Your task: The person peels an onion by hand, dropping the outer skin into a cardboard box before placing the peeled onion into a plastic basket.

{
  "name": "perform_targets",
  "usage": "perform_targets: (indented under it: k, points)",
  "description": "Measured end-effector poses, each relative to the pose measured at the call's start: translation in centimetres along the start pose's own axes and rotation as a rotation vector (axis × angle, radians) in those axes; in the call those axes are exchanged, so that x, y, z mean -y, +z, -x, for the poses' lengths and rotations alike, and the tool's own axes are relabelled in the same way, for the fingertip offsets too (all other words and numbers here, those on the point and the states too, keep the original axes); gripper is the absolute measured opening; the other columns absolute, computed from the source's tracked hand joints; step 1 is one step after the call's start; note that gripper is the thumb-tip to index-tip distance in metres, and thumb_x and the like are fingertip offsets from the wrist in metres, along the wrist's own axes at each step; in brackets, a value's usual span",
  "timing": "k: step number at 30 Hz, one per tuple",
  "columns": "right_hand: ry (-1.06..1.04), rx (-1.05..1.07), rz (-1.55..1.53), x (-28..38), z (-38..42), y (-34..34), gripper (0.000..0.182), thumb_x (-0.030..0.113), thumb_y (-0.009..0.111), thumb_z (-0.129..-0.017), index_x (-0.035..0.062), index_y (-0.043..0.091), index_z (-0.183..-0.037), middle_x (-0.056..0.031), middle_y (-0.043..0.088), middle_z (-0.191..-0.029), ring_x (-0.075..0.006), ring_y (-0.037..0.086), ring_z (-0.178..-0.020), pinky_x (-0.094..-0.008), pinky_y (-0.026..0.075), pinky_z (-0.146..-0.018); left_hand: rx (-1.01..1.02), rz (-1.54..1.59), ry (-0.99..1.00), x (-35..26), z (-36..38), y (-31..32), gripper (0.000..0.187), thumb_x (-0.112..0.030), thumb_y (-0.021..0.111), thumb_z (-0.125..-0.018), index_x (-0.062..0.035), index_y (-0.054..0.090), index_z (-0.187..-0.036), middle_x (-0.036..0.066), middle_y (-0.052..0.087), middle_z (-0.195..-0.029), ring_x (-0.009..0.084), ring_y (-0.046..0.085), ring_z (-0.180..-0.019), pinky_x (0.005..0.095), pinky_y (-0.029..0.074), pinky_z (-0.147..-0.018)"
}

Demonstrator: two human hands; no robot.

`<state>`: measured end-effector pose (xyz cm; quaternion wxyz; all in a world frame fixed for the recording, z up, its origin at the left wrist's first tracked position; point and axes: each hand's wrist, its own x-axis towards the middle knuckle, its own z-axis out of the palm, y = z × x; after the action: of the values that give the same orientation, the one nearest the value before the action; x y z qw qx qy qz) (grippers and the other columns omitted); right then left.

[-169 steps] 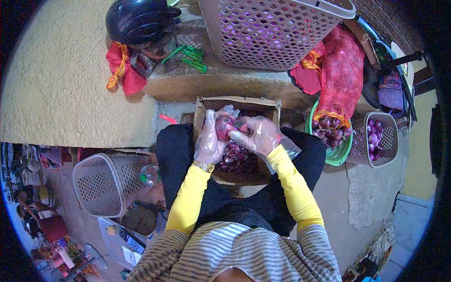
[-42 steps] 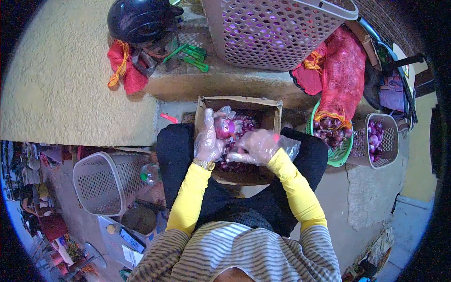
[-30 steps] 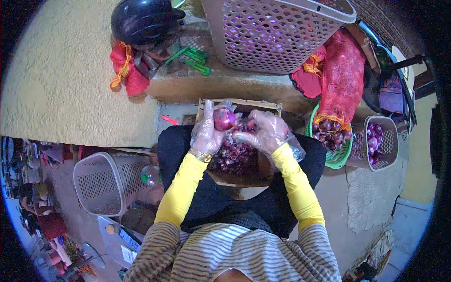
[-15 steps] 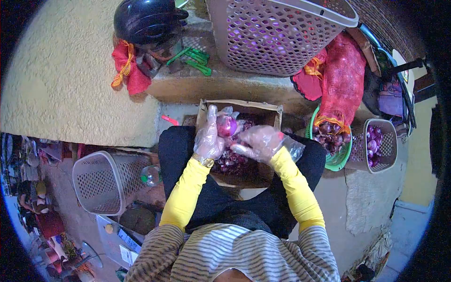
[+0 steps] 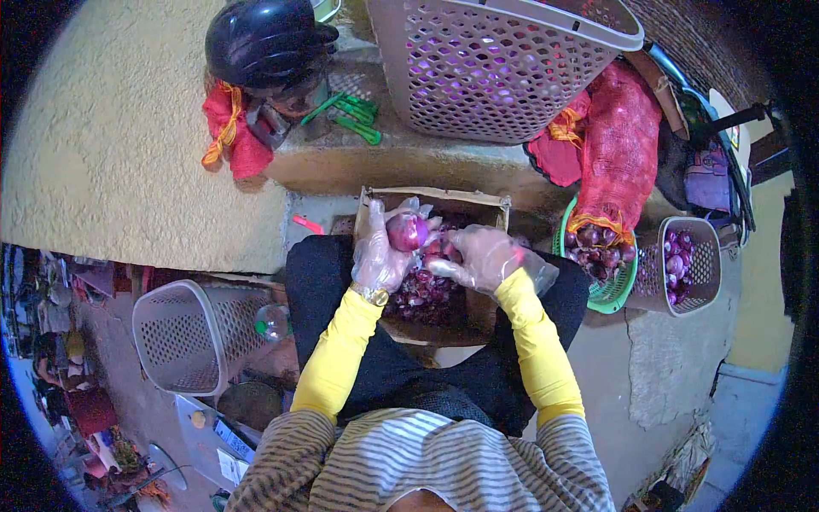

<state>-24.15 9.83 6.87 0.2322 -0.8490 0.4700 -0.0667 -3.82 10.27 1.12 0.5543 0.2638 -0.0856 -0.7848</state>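
Above a cardboard box (image 5: 483,317) between the knees, my left hand (image 5: 380,256), in a clear plastic glove, holds a purple onion (image 5: 407,231). My right hand (image 5: 483,258), gloved too, is just right of the onion with its fingers bent together; whether something small is between them is too blurred to tell. Dark red onion skins (image 5: 424,299) lie in the box beneath both hands.
A green basket (image 5: 611,296) of onions stands at the right under a red mesh sack (image 5: 621,145). Beside it is a basket (image 5: 707,273) with peeled onions. A large basket (image 5: 503,77) sits on the ledge; another basket (image 5: 181,333) is at the left.
The onion and my left hand have shifted slightly left. My right hand has turned a little, and its fingers stay near the onion.
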Motion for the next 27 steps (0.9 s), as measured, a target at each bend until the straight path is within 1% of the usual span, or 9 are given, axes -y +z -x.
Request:
perform_targets:
  k: [2, 5, 7, 8, 10, 14, 16, 22, 27]
  points:
    - [-0.022, -0.069, -0.045, -0.4, -0.4, 1.5, 0.053, 0.063, 0.060, -0.089, 0.0108, 0.071, -0.092, -0.0170, 0.070, -0.081, -0.0396, 0.068, -0.079, -0.0507, 0.052, -0.073, 0.021, -0.068, 0.030, 0.4, -0.1, 0.0, 0.073, -0.063, 0.042, -0.099, 0.0006, 0.047, -0.134, 0.024, 0.054, -0.136, 0.0423, 0.058, -0.121, 0.0565, 0.044, -0.109]
    - [-0.104, -0.228, -0.152, -0.4, -0.8, 2.2, 0.056, 0.065, 0.060, -0.088, 0.0099, 0.071, -0.090, -0.0174, 0.070, -0.080, -0.0391, 0.067, -0.078, -0.0496, 0.052, -0.072, -0.051, -0.038, 0.034, 0.7, -0.3, -0.1, 0.066, -0.058, 0.044, -0.102, 0.0016, 0.050, -0.129, 0.025, 0.051, -0.139, 0.0417, 0.057, -0.122, 0.0569, 0.043, -0.110]
    - [-0.026, -0.068, -0.036, 0.1, -0.7, 0.9, 0.059, 0.069, 0.063, -0.083, 0.0100, 0.072, -0.087, -0.0170, 0.069, -0.078, -0.0381, 0.067, -0.076, -0.0484, 0.053, -0.070, -0.101, 0.046, 0.050, 0.7, -0.4, 0.0, 0.055, -0.049, 0.047, -0.103, 0.0016, 0.054, -0.123, 0.024, 0.053, -0.137, 0.0399, 0.056, -0.124, 0.0549, 0.042, -0.111]
    - [-0.025, -0.068, -0.036, 0.2, -0.7, 0.5, 0.059, 0.069, 0.063, -0.083, 0.0100, 0.072, -0.087, -0.0170, 0.069, -0.078, -0.0381, 0.067, -0.076, -0.0484, 0.053, -0.070, -0.101, 0.046, 0.049, 0.7, -0.4, -0.1, 0.055, -0.049, 0.047, -0.103, 0.0016, 0.054, -0.123, 0.024, 0.053, -0.137, 0.0399, 0.056, -0.124, 0.0549, 0.042, -0.111]
    - [-0.057, 0.002, -0.009, 0.2, -0.7, 0.0, 0.064, 0.074, 0.067, -0.077, 0.0103, 0.071, -0.083, -0.0160, 0.068, -0.076, -0.0367, 0.067, -0.075, -0.0476, 0.053, -0.068, -0.074, 0.127, 0.060, 0.5, -0.5, -0.1, 0.037, -0.034, 0.054, -0.102, -0.0018, 0.058, -0.118, 0.021, 0.059, -0.130, 0.0377, 0.059, -0.120, 0.0519, 0.047, -0.106]
    - [-0.017, -0.133, -0.115, 0.8, -0.9, 0.3, 0.069, 0.077, 0.071, -0.070, 0.0098, 0.070, -0.082, -0.0157, 0.067, -0.074, -0.0363, 0.067, -0.073, -0.0471, 0.052, -0.066, -0.102, 0.119, 0.075, 0.4, 0.1, 0.9, 0.039, -0.039, 0.054, -0.103, -0.0017, 0.058, -0.116, 0.021, 0.060, -0.128, 0.0365, 0.059, -0.119, 0.0504, 0.047, -0.107]
    - [0.131, -0.098, -0.209, 1.6, -1.3, -0.6, 0.066, 0.074, 0.074, -0.068, 0.0099, 0.070, -0.084, -0.0150, 0.069, -0.077, -0.0358, 0.069, -0.076, -0.0458, 0.054, -0.071, -0.121, 0.049, 0.094, 0.6, 0.0, 0.6, 0.052, -0.048, 0.050, -0.103, -0.0004, 0.055, -0.124, 0.021, 0.057, -0.135, 0.0352, 0.056, -0.125, 0.0501, 0.042, -0.112]
    - [0.161, -0.128, -0.271, 2.2, -1.7, 0.2, 0.064, 0.070, 0.073, -0.073, 0.0079, 0.071, -0.089, -0.0171, 0.070, -0.081, -0.0374, 0.069, -0.076, -0.0473, 0.054, -0.070, -0.028, -0.072, 0.155, 0.8, 0.1, 1.1, 0.056, -0.053, 0.046, -0.103, -0.0016, 0.054, -0.125, 0.021, 0.057, -0.134, 0.0360, 0.055, -0.126, 0.0513, 0.043, -0.111]
    - [0.139, -0.185, -0.229, 2.1, -1.9, 0.6, 0.060, 0.067, 0.070, -0.078, 0.0079, 0.072, -0.091, -0.0189, 0.071, -0.084, -0.0382, 0.069, -0.078, -0.0484, 0.054, -0.071, -0.049, -0.024, 0.128, 1.0, -0.2, 0.7, 0.057, -0.054, 0.044, -0.103, -0.0015, 0.054, -0.124, 0.022, 0.057, -0.133, 0.0365, 0.054, -0.127, 0.0524, 0.044, -0.110]
